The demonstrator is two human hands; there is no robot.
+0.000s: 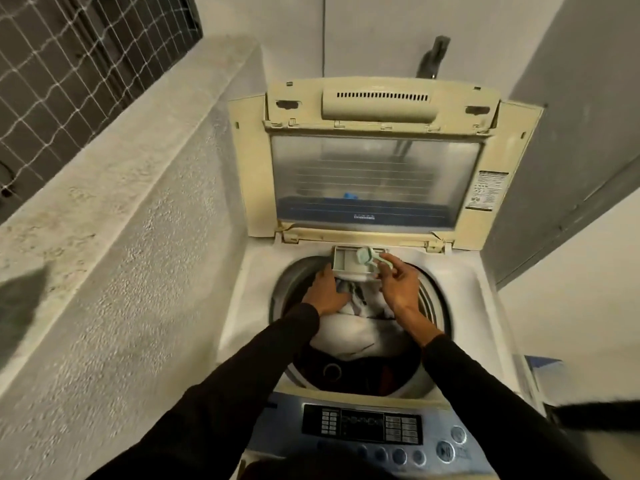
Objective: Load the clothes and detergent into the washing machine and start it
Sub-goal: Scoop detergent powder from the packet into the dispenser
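Note:
A top-loading washing machine (460, 306) stands with its lid (374, 161) raised. White and dark clothes (349, 332) fill the drum. At the drum's far rim a white detergent drawer (349, 263) is pulled out. My right hand (398, 282) pinches the handle of a pale green detergent scoop (369, 256), tipped over the drawer. My left hand (325, 289) rests against the drawer's left side, above the clothes, and whether it grips the drawer is unclear. Powder in the scoop is not visible.
The blue control panel (363, 427) with buttons runs along the near edge. A rough concrete parapet (121, 237) with netting above it hems in the left side. A grey wall (571, 116) and a tap (433, 57) stand behind the machine.

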